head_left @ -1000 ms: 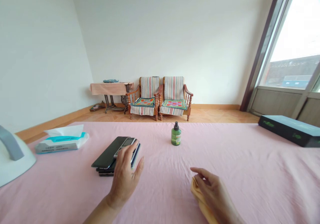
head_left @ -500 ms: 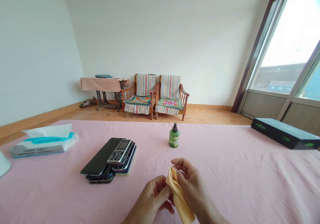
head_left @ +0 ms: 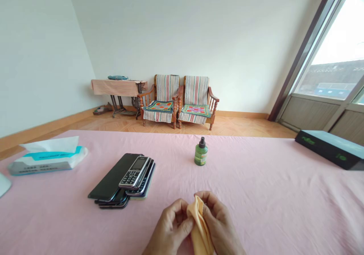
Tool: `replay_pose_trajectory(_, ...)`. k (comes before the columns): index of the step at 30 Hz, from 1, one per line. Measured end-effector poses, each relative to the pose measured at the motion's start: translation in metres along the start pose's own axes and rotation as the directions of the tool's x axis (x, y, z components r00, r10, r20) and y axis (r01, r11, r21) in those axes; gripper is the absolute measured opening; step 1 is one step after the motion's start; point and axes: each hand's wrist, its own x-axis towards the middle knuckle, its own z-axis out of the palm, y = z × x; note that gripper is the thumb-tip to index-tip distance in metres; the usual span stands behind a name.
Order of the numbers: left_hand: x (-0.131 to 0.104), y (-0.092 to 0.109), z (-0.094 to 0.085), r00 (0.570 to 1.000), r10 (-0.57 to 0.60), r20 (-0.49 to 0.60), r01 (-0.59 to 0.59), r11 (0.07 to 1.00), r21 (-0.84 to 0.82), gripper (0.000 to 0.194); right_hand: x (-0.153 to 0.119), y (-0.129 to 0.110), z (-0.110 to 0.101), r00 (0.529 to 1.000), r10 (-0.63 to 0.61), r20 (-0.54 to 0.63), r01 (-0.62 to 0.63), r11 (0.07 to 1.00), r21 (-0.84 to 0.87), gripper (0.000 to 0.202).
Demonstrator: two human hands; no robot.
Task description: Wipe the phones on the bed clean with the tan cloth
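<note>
A folded yellow cloth (head_left: 200, 230) is pinched between my two hands, low in the middle of the view. My left hand (head_left: 172, 226) has its thumb and fingers closed on the cloth's left edge. On the opposite edge, my right hand (head_left: 220, 222) grips with thumb and curled fingers. The lower end of the cloth runs out of the frame. Beyond my hands stands a green spray bottle (head_left: 201, 154) with a black top, upright. To the left lie stacked phones, with a silver keypad phone (head_left: 135, 171) on top, beside a large dark phone (head_left: 115, 179).
A pink cloth (head_left: 256, 194) covers the table. At the left is a tissue pack (head_left: 51, 158) with a tissue sticking out; a black box (head_left: 330, 148) sits at the right. Past the table are two wooden armchairs (head_left: 196, 95) and a cloth-covered sewing table (head_left: 116, 88).
My hands have drawn closer together on the yellow cloth, the right hand slightly lower, and the left hand now grips nearer its top end. The whole view has tilted a little downward.
</note>
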Motion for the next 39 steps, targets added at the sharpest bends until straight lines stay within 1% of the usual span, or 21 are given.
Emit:
replay_pose_trajectory(2,0.001,0.0,-0.002,1.0,0.003,-0.017,-0.003,1.0,0.005,0.033,-0.001,0.0,-0.002,0.999,-0.017,0.036,0.019,0.999,-0.034,0.038)
replay_pose_trajectory(6,0.0,0.008,-0.001,0.994,-0.018,-0.104,0.018,1.0,0.006,0.032,-0.005,0.001,-0.006,0.987,-0.137,0.086,0.152,0.967,-0.206,0.04)
replay_pose_trajectory(8,-0.001,0.013,0.002,0.993,-0.015,-0.121,0.018,1.0,0.024,0.031,-0.005,0.002,-0.008,0.98,-0.171,0.097,0.191,0.945,-0.265,0.039)
replay_pose_trajectory(10,-0.002,0.016,0.003,0.994,0.0,-0.112,0.005,0.999,0.043,0.032,-0.004,0.003,-0.009,0.987,-0.138,0.088,0.156,0.954,-0.257,0.036)
replay_pose_trajectory(13,-0.002,0.015,0.003,0.996,0.005,-0.086,-0.004,1.0,0.012,0.032,-0.002,0.0,-0.01,0.996,-0.057,0.069,0.065,0.989,-0.134,0.035)
replay_pose_trajectory(15,-0.002,0.013,0.002,1.0,0.016,-0.026,-0.018,0.998,-0.052,0.034,-0.001,-0.003,-0.011,0.998,-0.025,0.061,0.03,0.997,-0.071,0.036)
replay_pose_trajectory(18,-0.002,0.01,0.001,0.997,0.028,0.074,-0.016,0.988,-0.155,0.047,-0.002,-0.008,-0.012,0.997,0.023,0.072,-0.021,0.999,-0.03,0.039)
replay_pose_trajectory(20,-0.002,0.01,0.001,0.995,0.014,0.102,0.005,0.983,-0.185,0.048,-0.003,-0.011,-0.011,0.996,0.031,0.087,-0.028,0.999,-0.028,0.039)
replay_pose_trajectory(24,-0.002,0.012,0.001,0.998,-0.009,0.058,0.018,0.986,-0.165,0.03,-0.006,-0.015,-0.01,0.995,0.02,0.099,-0.016,0.999,-0.04,0.038)
replay_pose_trajectory(26,-0.002,0.013,0.001,0.998,-0.034,0.051,0.043,0.981,-0.191,0.024,-0.006,-0.016,-0.01,0.994,0.033,0.105,-0.029,0.999,-0.04,0.038)
replay_pose_trajectory(28,-0.002,0.015,0.001,0.996,-0.059,0.071,0.076,0.963,-0.257,0.024,-0.005,-0.017,-0.012,0.993,0.047,0.111,-0.04,0.997,-0.059,0.039)
replay_pose_trajectory(30,-0.001,0.015,0.001,0.995,-0.077,0.062,0.094,0.934,-0.344,0.026,-0.004,-0.016,-0.013,0.993,0.052,0.109,-0.044,0.996,-0.072,0.039)
replay_pose_trajectory(32,-0.001,0.014,0.0,0.994,-0.106,0.006,0.098,0.905,-0.413,0.027,-0.003,-0.014,-0.014,0.994,0.05,0.097,-0.043,0.997,-0.067,0.04)
replay_pose_trajectory(34,0.0,0.013,-0.001,0.988,-0.14,-0.06,0.1,0.89,-0.444,0.027,-0.002,-0.013,-0.014,0.994,0.054,0.091,-0.048,0.997,-0.06,0.04)
replay_pose_trajectory(35,0.001,0.013,-0.001,0.985,-0.154,-0.075,0.105,0.887,-0.449,0.027,-0.002,-0.012,-0.014,0.995,0.053,0.088,-0.048,0.997,-0.059,0.039)
replay_pose_trajectory(37,0.001,0.014,-0.001,0.984,-0.166,-0.064,0.12,0.885,-0.45,0.029,-0.003,-0.011,-0.014,0.995,0.049,0.081,-0.043,0.997,-0.07,0.039)
replay_pose_trajectory(39,0.0,0.015,0.0,0.988,-0.15,-0.019,0.126,0.886,-0.446,0.035,-0.003,-0.01,-0.014,0.997,0.041,0.069,-0.036,0.996,-0.076,0.04)
